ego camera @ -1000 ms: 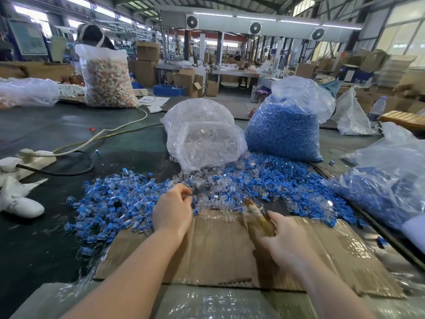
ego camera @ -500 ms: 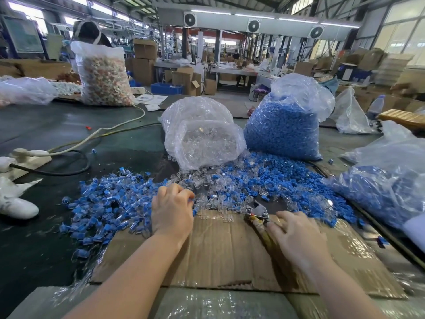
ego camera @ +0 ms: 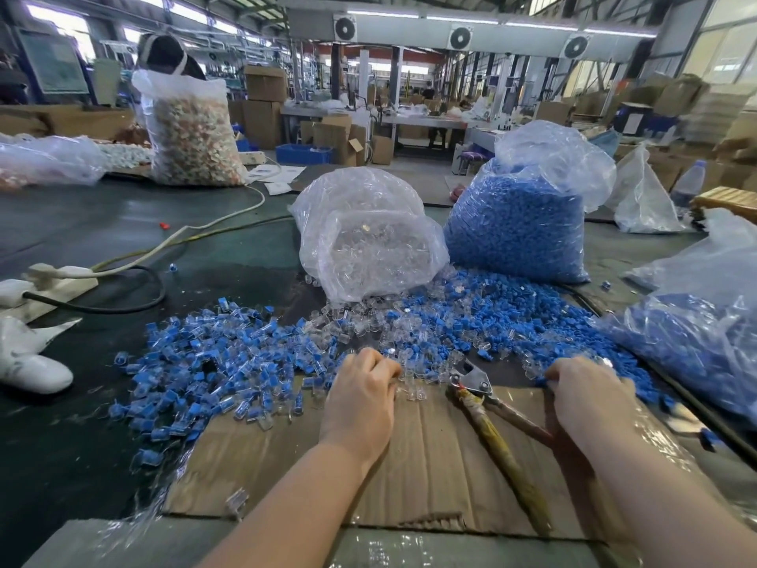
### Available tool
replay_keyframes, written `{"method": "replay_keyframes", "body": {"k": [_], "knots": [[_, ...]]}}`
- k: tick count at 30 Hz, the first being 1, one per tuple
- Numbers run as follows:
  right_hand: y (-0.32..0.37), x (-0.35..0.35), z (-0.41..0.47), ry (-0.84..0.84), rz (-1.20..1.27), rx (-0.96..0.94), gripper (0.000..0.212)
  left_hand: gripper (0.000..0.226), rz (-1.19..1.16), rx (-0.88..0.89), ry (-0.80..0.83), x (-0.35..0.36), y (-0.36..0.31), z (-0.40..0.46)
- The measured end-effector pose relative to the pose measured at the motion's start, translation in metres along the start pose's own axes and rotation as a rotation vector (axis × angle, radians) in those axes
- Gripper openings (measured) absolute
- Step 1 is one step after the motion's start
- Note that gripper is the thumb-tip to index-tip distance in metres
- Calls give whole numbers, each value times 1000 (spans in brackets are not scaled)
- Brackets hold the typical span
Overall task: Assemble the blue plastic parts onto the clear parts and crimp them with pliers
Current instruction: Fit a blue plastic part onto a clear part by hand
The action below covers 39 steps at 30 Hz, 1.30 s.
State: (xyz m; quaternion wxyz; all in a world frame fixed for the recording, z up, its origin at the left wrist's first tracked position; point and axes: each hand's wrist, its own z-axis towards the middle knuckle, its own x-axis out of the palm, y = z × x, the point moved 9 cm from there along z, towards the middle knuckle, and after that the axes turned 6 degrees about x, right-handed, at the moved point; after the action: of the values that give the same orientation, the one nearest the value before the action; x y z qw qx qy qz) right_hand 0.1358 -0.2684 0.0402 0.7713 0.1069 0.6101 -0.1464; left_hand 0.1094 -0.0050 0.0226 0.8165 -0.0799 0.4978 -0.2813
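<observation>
Released since a moment ago, the pliers [ego camera: 489, 420] lie on the cardboard [ego camera: 430, 457]. My right hand [ego camera: 588, 397] curls into blue parts [ego camera: 491, 317]; left hand [ego camera: 362, 393] closes among clear parts [ego camera: 413, 383], contents hidden. I'd judge fresh pieces next.

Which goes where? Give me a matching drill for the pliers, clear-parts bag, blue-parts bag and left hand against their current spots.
Things:
1. pliers
2. clear-parts bag
3. blue-parts bag
4. left hand

Places:
A. standing far right of centre, behind the loose pile
B. lying on the cardboard, between the hands
C. fingers at the clear parts by the cardboard's far edge
D. standing at centre, behind the loose pile

Pairs: 1-B, 2-D, 3-A, 4-C
</observation>
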Motion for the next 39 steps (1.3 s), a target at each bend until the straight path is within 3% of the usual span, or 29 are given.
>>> {"method": "replay_keyframes", "body": {"k": [16,21,25,29,33,39], "knots": [[24,-5,6,-39,-111,-127,11,37,-31,75,86,10,-6,1],[48,-27,-9,-100,245,-198,18,37,-51,121,111,12,-12,1],[82,-37,-38,-29,528,-230,9,34,-69,144,132,12,-16,0],[102,-41,-65,-85,641,-245,9,33,-80,139,141,12,-17,-1],[116,-28,-84,-86,676,-261,28,29,-96,156,113,8,-19,-4],[111,-20,-91,-90,744,-197,16,23,-153,183,135,8,-24,-7]]}}
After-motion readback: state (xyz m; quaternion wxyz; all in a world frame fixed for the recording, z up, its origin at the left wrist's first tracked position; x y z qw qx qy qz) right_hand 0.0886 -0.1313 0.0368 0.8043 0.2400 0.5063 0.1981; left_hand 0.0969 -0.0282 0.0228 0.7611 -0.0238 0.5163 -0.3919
